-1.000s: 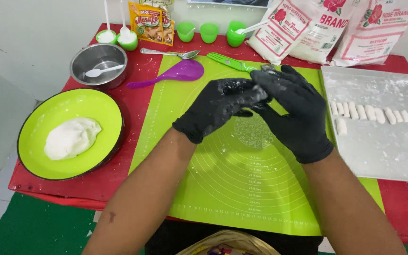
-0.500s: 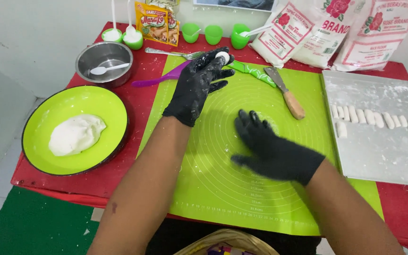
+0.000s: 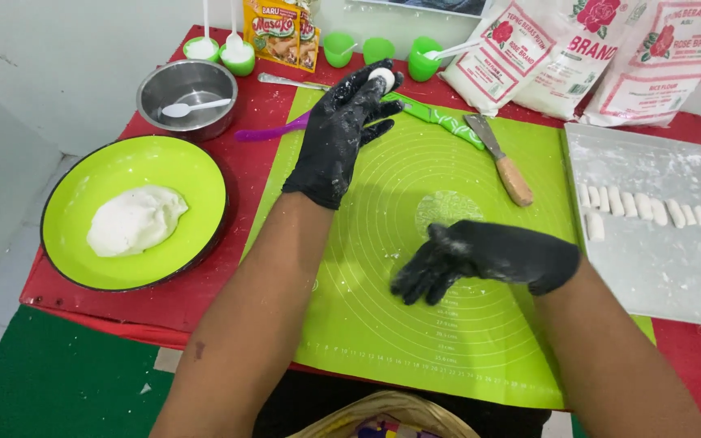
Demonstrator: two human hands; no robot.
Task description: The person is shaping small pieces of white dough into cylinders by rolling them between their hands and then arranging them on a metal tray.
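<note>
While left hand pinches dough ball, right hand presses mat.

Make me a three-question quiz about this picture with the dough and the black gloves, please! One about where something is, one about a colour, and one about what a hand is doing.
1. Where is the big lump of dough?
A. in the green bowl
B. in the metal bowl
C. on the grey tray

2. What colour is the rolling mat?
A. red
B. green
C. blue

3. What is the left hand doing?
A. lying flat and empty
B. holding the knife
C. holding a small dough piece at its fingertips

Answers:
1. A: the big lump of dough lies in the green bowl; the metal bowl holds only a white spoon.
2. B: the rolling mat is bright green on a red table.
3. C: the left hand pinches a small dough piece, while the right hand presses on the mat and the knife lies untouched.
</note>
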